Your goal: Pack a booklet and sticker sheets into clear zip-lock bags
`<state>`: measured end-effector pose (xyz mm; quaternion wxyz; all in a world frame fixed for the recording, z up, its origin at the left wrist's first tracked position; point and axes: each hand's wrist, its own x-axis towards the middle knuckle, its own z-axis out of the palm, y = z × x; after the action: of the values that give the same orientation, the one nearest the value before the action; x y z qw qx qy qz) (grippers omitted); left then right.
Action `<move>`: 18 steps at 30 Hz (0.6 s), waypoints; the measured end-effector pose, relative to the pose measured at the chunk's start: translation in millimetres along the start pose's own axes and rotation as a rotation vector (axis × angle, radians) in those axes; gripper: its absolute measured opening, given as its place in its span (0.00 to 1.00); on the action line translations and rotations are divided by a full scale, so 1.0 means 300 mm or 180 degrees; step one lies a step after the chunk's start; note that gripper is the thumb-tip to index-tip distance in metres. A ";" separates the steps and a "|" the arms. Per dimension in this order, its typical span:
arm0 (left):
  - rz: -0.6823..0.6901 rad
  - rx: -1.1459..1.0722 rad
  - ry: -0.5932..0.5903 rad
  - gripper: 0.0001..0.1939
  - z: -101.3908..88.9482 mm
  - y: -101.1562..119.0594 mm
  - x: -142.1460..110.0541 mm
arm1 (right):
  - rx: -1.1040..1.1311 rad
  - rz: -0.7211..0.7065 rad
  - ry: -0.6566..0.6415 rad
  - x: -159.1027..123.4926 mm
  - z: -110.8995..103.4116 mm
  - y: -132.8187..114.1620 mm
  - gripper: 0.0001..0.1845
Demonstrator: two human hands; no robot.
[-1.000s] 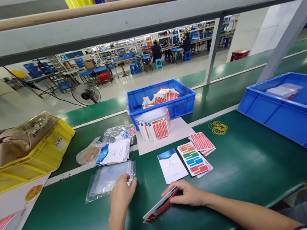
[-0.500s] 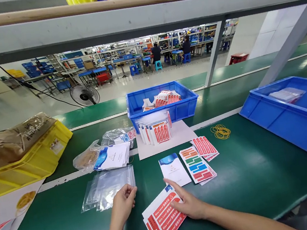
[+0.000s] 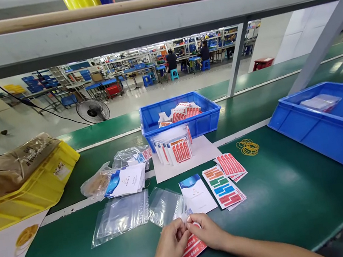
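Note:
A clear plastic zip bag [image 3: 166, 206] stretches away from my two hands, its near end pinched between them. My left hand [image 3: 172, 248] is closed on that end, having the bag between thumb and fingers. My right hand [image 3: 208, 231] meets it there, thumb and fingertips also closed on the bag. Beneath both hands are red-and-white label sheets [image 3: 193, 254], partly covered; whether my right hand's other fingers still grip them is hidden. Just beyond lies a blue-and-white booklet [image 3: 198, 195], beside colored label sheets [image 3: 222, 187] and red label sheets [image 3: 231, 166]. More clear bags [image 3: 120, 217] lie left.
A blue bin [image 3: 182, 129] with labels stands behind filled packets [image 3: 174, 147] on white card. Booklets [image 3: 127, 180] lie left of these. Yellow rubber bands [image 3: 248, 147] rest right, near another blue bin [image 3: 324, 135]. A yellow crate [image 3: 38, 187] is at left.
My left hand has taken a clear bag from the pile and brought it right to my right hand. The label sheets are now mostly covered by my hands.

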<state>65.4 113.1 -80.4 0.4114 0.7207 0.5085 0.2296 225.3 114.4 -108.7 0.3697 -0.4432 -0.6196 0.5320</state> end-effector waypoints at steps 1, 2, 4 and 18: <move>0.0012 -0.0023 0.0024 0.12 -0.006 0.006 -0.002 | -0.0047 -0.0010 0.0030 -0.003 0.001 0.003 0.12; 0.0022 -0.0036 0.0080 0.11 -0.012 0.012 -0.005 | -0.0111 -0.0033 0.0056 -0.005 0.002 0.005 0.12; 0.0045 -0.0008 0.0220 0.10 -0.020 0.021 -0.011 | -0.0244 -0.0098 0.0064 -0.009 0.004 0.008 0.12; 0.0240 0.1947 0.0911 0.07 -0.019 0.017 -0.034 | -0.0619 -0.0033 -0.0139 -0.014 0.000 -0.014 0.13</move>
<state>59.9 105.1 -72.2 0.0919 0.7895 0.5794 0.1803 226.1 110.2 -104.5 0.3141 -0.4620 -0.6785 0.4770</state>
